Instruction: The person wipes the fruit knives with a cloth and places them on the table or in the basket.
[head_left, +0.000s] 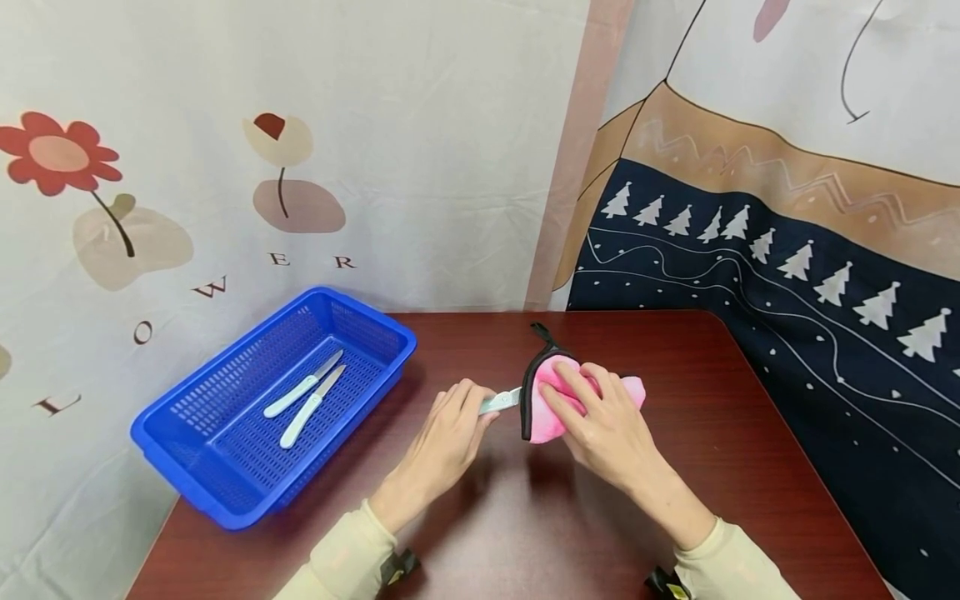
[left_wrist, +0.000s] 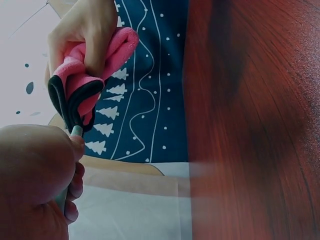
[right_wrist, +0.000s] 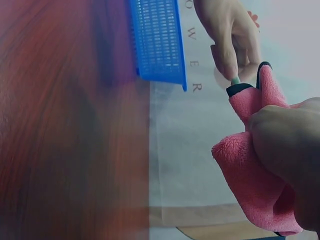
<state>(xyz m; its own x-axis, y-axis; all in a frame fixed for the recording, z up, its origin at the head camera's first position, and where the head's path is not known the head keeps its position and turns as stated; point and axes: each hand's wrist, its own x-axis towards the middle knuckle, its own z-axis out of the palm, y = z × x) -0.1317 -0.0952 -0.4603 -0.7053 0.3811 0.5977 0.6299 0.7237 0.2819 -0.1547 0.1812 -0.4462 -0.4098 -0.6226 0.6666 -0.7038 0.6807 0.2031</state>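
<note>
My left hand (head_left: 447, 429) grips a knife by its pale green handle (head_left: 498, 402), which points right over the table. A pink plush cloth (head_left: 546, 423) with black edging and a black hanging loop is in my right hand (head_left: 609, 429), whose fingers press into its folds. The cloth is folded around the knife's blade, so the blade is mostly hidden. In the left wrist view the black edging (left_wrist: 75, 107) meets the handle end right at my left thumb. The right wrist view shows the pink cloth (right_wrist: 250, 175) bunched and hanging below my right hand.
A blue perforated plastic basket (head_left: 225, 350) stands at the left of the brown wooden table (head_left: 720, 433). Inside lie two knives with pale handles, one of them a knife (head_left: 311, 408) nearer the front. A printed curtain (head_left: 450, 150) hangs behind the table.
</note>
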